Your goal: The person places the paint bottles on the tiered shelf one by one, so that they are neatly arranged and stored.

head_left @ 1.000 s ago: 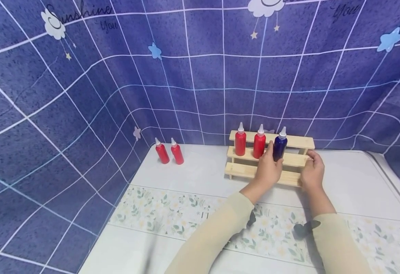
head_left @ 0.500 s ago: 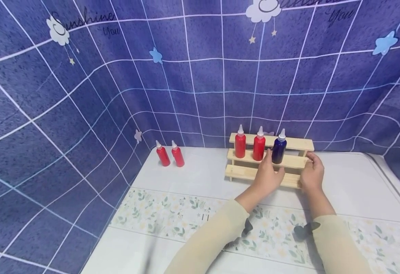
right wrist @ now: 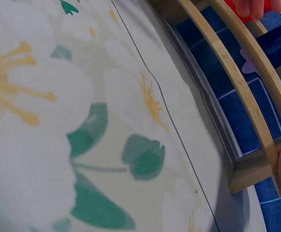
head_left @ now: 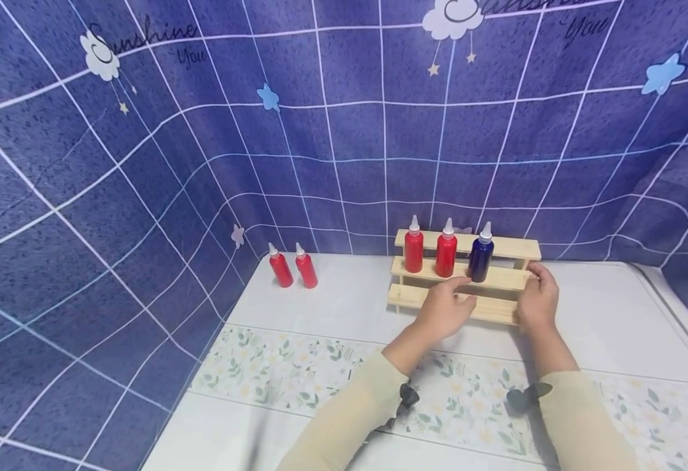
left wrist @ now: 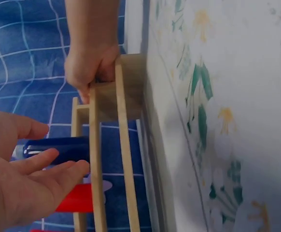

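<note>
A three-tier wooden rack (head_left: 523, 247) stands on the table against the curtain. Two red squeeze bottles, the left one (head_left: 414, 252) and the right one (head_left: 446, 255), stand upright on its middle tier. Beside them is a dark blue squeeze bottle (head_left: 481, 259), also upright. My left hand (head_left: 443, 309) is in front of the lower tier with fingers spread, holding nothing, apart from the blue bottle. At the rack's right end my right hand (head_left: 538, 302) grips the wood; in the left wrist view its fingers (left wrist: 85, 94) curl over the end.
Two more red squeeze bottles, one (head_left: 281, 269) beside the other (head_left: 306, 269), are on the table at the back left. A blue checked curtain (head_left: 344, 131) hangs behind and at the left. A floral strip (head_left: 285, 366) runs across the white table (head_left: 344, 294).
My left hand has let go of the blue bottle and drawn back toward me, down and left. The bottle stands on the middle tier. My right hand stays at the rack's end.
</note>
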A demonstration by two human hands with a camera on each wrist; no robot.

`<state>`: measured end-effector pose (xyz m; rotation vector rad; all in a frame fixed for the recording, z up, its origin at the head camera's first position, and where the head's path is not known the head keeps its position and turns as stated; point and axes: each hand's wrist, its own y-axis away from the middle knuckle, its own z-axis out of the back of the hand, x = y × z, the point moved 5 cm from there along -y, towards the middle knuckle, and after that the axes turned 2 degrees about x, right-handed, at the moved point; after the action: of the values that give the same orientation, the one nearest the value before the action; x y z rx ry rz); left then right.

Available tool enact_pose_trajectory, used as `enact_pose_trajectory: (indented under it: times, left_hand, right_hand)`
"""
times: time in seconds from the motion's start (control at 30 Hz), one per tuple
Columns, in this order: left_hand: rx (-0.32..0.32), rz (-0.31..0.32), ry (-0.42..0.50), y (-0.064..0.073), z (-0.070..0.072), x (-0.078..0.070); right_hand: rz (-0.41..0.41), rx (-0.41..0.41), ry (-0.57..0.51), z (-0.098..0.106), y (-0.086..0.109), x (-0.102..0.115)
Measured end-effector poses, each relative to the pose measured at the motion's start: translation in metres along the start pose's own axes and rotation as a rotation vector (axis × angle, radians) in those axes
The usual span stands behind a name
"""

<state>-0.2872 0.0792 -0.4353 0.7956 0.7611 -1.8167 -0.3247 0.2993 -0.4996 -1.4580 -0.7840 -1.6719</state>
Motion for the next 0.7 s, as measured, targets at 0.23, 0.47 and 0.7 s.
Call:
enact_pose_trajectory:
  times: [0.23,0.47,0.7]
  left_hand:
    - [0.002,-0.011,0.055,0.010,0.015,0.001]
    - [-0.005,-0.024,0.084,0.018,0.028,0.002]
    - [-0.045,-0.033,0.092,0.021,0.042,0.007]
  right_hand:
    - [-0.012,0.003,-0.031,0.000,0.000,0.001]
    - [-0.011,0.018,-0.001,0.001,-0.001,0.002]
    - [-0.012,0.030,0.020,0.001,0.001,0.002]
